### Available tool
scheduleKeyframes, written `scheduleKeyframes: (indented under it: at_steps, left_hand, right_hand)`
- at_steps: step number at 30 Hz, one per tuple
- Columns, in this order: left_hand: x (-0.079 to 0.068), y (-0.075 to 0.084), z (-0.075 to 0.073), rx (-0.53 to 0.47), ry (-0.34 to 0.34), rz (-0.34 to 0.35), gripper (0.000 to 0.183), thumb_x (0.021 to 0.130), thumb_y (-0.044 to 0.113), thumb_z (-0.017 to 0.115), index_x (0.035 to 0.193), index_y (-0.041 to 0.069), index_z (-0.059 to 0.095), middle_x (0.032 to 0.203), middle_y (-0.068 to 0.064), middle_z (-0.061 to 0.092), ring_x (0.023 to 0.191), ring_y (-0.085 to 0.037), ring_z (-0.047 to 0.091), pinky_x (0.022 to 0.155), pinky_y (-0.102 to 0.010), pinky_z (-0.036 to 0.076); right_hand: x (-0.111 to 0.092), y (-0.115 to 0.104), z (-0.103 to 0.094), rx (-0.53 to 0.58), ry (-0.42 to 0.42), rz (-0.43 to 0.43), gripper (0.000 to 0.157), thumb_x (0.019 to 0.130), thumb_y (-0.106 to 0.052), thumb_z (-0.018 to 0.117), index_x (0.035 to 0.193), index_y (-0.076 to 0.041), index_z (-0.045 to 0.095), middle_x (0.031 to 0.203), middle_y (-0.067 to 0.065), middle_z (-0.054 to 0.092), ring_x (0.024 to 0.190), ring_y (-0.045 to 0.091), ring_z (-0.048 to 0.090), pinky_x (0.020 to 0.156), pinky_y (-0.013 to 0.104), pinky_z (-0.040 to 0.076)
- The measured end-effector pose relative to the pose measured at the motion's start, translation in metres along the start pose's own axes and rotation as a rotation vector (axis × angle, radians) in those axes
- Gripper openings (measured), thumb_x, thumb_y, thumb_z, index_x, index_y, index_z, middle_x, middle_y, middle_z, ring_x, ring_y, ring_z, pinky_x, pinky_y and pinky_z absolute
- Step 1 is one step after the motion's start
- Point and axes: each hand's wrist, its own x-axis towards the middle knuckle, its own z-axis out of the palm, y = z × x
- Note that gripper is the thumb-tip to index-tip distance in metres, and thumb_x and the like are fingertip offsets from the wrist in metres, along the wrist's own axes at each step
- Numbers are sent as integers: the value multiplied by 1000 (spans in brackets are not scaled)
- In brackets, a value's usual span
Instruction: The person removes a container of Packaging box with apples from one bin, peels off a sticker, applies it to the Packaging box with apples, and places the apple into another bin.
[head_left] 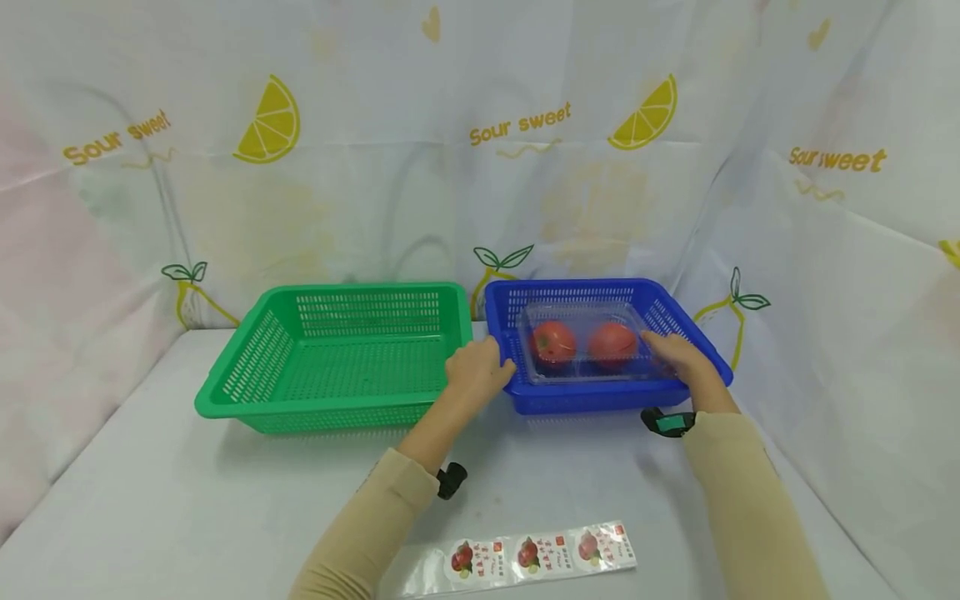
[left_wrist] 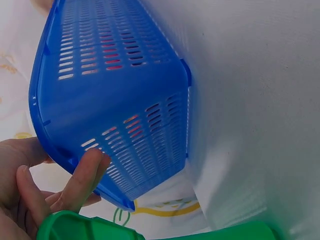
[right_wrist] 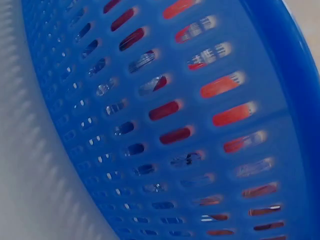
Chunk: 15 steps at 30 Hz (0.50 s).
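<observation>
A clear plastic box [head_left: 576, 373] with two red apples [head_left: 553, 343] sits at the blue basket [head_left: 600, 400], its front edge over the basket's front rim. My right hand [head_left: 682, 354] reaches across the basket's right side and holds the box by its right edge. Only the slotted basket wall [right_wrist: 200, 110] fills most of the right wrist view, with red showing through. At the basket's left rim, my left hand [head_left: 476, 371] grips the edge. In the left wrist view its fingers [left_wrist: 82, 182] lie against the outside wall, while another part of the hand passes behind the rim.
Left of the blue basket stands a green slotted basket [head_left: 330, 410], close beside my left hand. A strip of fruit stickers [head_left: 540, 558] lies on the white table [head_left: 150, 467] near its front. White printed cloth [head_left: 375, 183] hangs behind the baskets and along both sides.
</observation>
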Motion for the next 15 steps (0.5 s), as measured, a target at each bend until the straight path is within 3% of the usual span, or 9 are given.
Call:
scheduleKeyframes:
  at_steps: [4,10,15]
  left_hand:
    - [2,-1,0,-36,-28,5,28,88,33,58,74,10,49,58,-1,48,47,-14,44,41,-27,35]
    - [5,-2,-2,-44,-51,2,26,88,33,57,76,10,49,59,-1,49,48,-15,44,42,-28,36]
    - [7,-3,-1,-38,-67,-8,27,87,34,59,82,9,50,63,-3,52,52,-17,48,44,-31,38]
  right_hand:
    - [-1,2,-2,47,-25,32,77,95,-47,22,135,19,18,134,37,29,123,48,31,99,54,28]
    - [2,0,-3,135,-72,15,77,96,-48,28,138,14,14,142,33,18,130,45,19,103,52,22]
    - [3,1,-1,234,-91,20,76,95,-46,33,138,14,14,141,32,21,130,42,23,99,47,33]
